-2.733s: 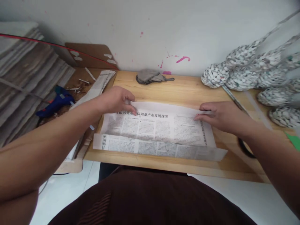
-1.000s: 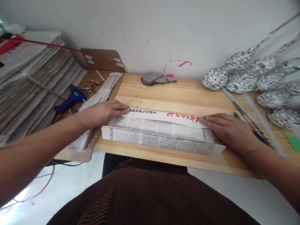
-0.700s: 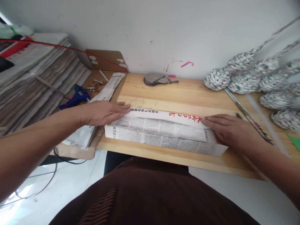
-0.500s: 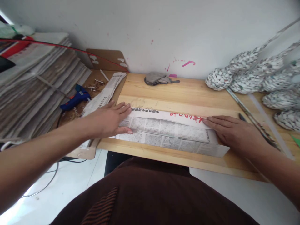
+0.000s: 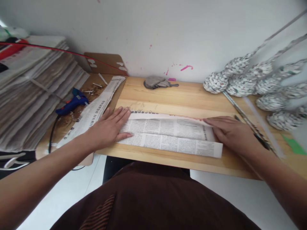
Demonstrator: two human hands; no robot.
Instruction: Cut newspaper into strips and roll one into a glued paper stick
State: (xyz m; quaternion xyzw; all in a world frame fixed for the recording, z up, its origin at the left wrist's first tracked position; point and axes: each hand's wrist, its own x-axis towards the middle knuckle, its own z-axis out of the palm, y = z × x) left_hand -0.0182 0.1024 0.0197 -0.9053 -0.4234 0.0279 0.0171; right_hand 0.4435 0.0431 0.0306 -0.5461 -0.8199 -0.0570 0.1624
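Note:
A folded newspaper sheet point(image 5: 165, 127) lies lengthwise on the wooden table, with a narrow white flap along its far edge. My left hand point(image 5: 109, 127) rests flat over the sheet's left end, fingers stretched and thumb apart. At the right end, my right hand point(image 5: 231, 131) has its fingers together at the flap's edge, with the thumb side low against the paper. The flap's red writing shows only as a thin line along the far edge. Under my left fingers, part of the black headline is covered.
A cut newspaper strip point(image 5: 102, 105) and a blue glue gun point(image 5: 73, 102) lie left, beside a tied newspaper stack point(image 5: 48, 92). A grey cloth item point(image 5: 158, 82) sits near the wall. Several woven paper shapes point(image 5: 242, 84) and a long thin rod point(image 5: 249, 121) occupy the right.
The white flap has turned, so its red writing is now mostly hidden. My right fingers have drawn in at its edge, while my left hand stays on the left end. The view has shifted slightly.

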